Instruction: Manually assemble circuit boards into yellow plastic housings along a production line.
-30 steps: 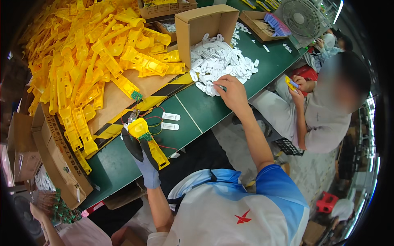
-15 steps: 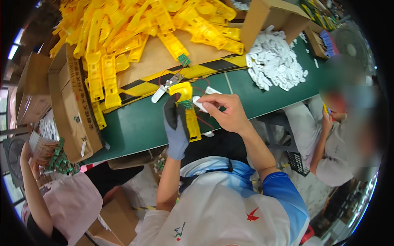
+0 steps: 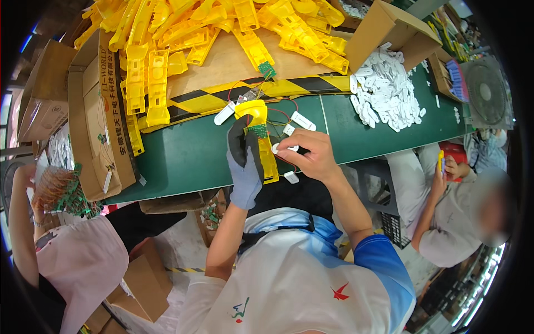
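Note:
My left hand [image 3: 245,167], in a grey and black glove, is closed around a long yellow plastic shell [image 3: 269,166] above the table's near edge. A small green circuit board [image 3: 257,131] lies against the shell by my gloved fingertips, with thin red wires running from it. My bare right hand [image 3: 313,154] pinches a small white plastic piece [image 3: 285,148], partly covered by the fingers, just right of the shell. Around them are a white oblong piece [image 3: 303,121], another white piece [image 3: 225,113] and a smaller white piece [image 3: 291,177] at the edge.
Yellow shells [image 3: 194,33] are heaped at the back, behind a black-and-yellow striped edge [image 3: 222,99]. White pieces [image 3: 389,92] are piled by a cardboard box [image 3: 389,33] at right. A green board [image 3: 267,69] lies near the stripe. Co-workers sit on both sides.
The view has shifted slightly. My right hand has moved a little right and down relative to the shell, and the white piece is turned. My left hand keeps its grip.

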The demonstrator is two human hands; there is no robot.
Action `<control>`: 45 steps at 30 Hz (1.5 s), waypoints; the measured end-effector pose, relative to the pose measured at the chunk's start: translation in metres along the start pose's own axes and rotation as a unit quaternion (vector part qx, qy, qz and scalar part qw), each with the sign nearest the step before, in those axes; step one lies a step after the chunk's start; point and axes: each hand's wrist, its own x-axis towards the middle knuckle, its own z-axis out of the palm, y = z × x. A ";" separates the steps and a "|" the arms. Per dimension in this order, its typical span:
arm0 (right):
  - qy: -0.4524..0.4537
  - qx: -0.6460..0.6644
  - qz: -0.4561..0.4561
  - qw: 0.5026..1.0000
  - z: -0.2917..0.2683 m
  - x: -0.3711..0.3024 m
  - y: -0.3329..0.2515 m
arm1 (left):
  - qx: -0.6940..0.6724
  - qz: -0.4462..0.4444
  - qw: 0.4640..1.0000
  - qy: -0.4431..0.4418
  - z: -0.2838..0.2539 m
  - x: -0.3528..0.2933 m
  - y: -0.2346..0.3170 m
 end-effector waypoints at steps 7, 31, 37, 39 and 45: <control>-0.019 0.126 0.124 0.984 0.004 0.003 0.014 | -0.036 -0.021 0.998 -0.038 0.002 0.000 0.003; 0.059 0.010 0.093 0.994 0.028 0.006 -0.013 | 0.033 0.025 0.999 -0.008 0.002 -0.004 0.001; 0.053 0.142 0.156 0.976 0.027 0.004 -0.006 | 0.009 0.002 1.000 -0.020 0.007 -0.001 0.002; 0.046 0.146 0.173 0.973 0.030 0.004 -0.006 | 0.036 0.023 0.999 -0.009 0.008 -0.001 0.002; 0.044 0.094 0.101 0.989 0.025 0.004 -0.012 | 0.093 0.016 0.995 -0.038 0.007 0.000 0.001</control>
